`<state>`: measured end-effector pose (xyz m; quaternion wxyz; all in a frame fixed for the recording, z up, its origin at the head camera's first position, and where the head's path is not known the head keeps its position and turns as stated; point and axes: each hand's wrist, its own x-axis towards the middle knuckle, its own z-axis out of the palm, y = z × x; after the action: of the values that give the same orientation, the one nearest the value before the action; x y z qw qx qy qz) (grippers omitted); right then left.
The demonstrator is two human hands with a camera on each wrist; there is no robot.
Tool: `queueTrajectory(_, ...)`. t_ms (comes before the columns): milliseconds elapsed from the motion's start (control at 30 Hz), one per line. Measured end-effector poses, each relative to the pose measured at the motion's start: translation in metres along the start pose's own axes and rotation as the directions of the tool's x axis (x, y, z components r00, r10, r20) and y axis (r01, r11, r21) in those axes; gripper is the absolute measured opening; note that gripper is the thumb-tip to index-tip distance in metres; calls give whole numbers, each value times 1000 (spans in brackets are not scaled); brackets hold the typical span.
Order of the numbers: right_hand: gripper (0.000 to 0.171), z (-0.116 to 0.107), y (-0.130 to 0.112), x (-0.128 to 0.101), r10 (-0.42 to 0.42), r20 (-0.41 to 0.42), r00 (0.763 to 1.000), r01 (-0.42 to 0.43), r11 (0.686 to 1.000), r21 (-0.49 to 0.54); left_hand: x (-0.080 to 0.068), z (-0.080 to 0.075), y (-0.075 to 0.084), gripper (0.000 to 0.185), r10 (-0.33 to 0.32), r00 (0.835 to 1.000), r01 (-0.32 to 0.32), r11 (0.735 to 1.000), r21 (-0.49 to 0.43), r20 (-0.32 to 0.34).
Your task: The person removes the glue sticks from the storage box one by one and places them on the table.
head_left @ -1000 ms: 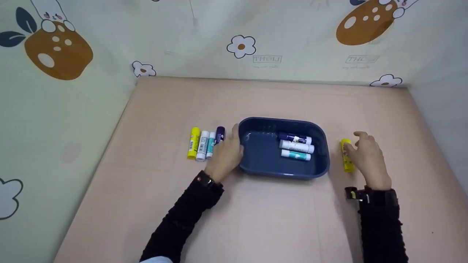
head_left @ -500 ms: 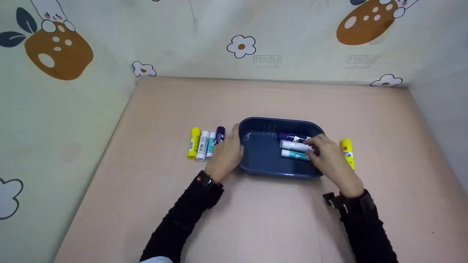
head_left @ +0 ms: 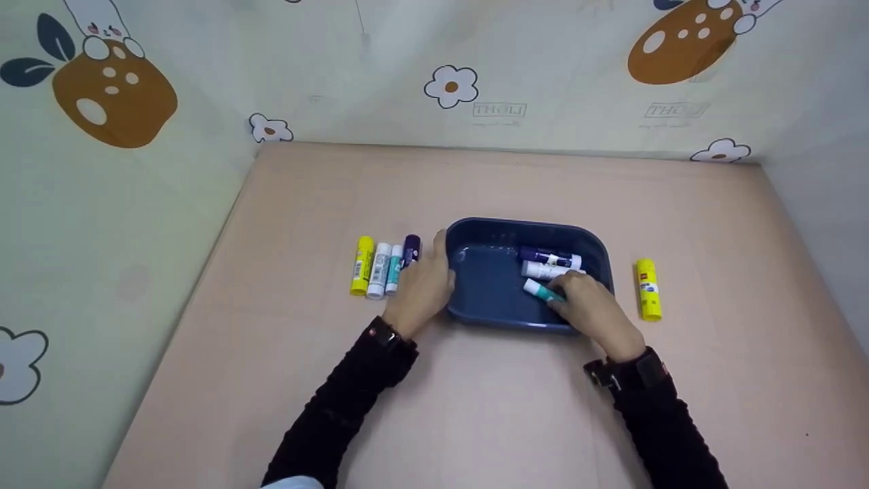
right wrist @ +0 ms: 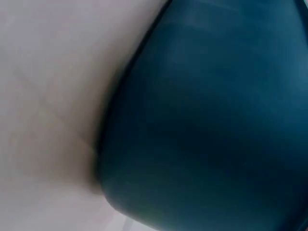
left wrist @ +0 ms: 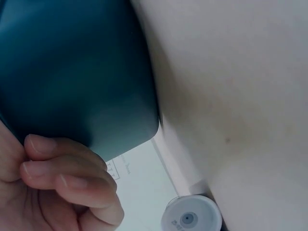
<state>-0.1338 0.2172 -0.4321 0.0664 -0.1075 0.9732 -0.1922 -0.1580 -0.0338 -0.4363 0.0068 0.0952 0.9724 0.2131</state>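
Note:
A dark blue tray (head_left: 489, 227) sits mid-table. My left hand (head_left: 434, 272) grips its left rim, thumb over the edge; the left wrist view shows my curled fingers (left wrist: 72, 175) against the tray wall (left wrist: 72, 72). My right hand (head_left: 562, 300) reaches into the tray's near right corner and pinches a teal glue stick (head_left: 538, 290), now slanted. A white stick (head_left: 544, 271) and a purple stick (head_left: 547, 258) lie beside it in the tray. The right wrist view shows only the tray's outer wall (right wrist: 207, 120).
Right of the tray a yellow glue stick (head_left: 648, 288) lies on the pink table. Left of the tray lie a yellow stick (head_left: 362, 265), a white one (head_left: 377, 270), a teal one (head_left: 394, 269) and a purple one (head_left: 411, 250). Patterned walls close in three sides.
My right hand left the yellow stick on the table, moved left into the tray and took hold of the teal stick, which now lies slanted. The left hand stayed on the rim.

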Motion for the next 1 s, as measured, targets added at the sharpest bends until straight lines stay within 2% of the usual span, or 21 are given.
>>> queueTrajectory(233, 18, 0, 1, 1, -9, -3, 1000, 9, 1000, 3, 1, 0, 1, 62, -10, 1000, 10, 1000, -5, 12)
queueTrajectory(667, 22, -6, 2, 0, -21, -88, 996, 29, 996, 84, 1, 2, -1, 62, 6, 1000, -6, 1000, -3, -13)
queueTrajectory(800, 27, -17, 3, -3, 16, -150, 989, 2, 993, 118, 2, 1, -1, 63, 5, 1000, -5, 1000, -9, -5)
queueTrajectory(1000, 26, -44, 9, -15, 96, -271, 958, -41, 979, 200, 1, 1, 0, 62, 8, 1000, -8, 1000, -6, -8)
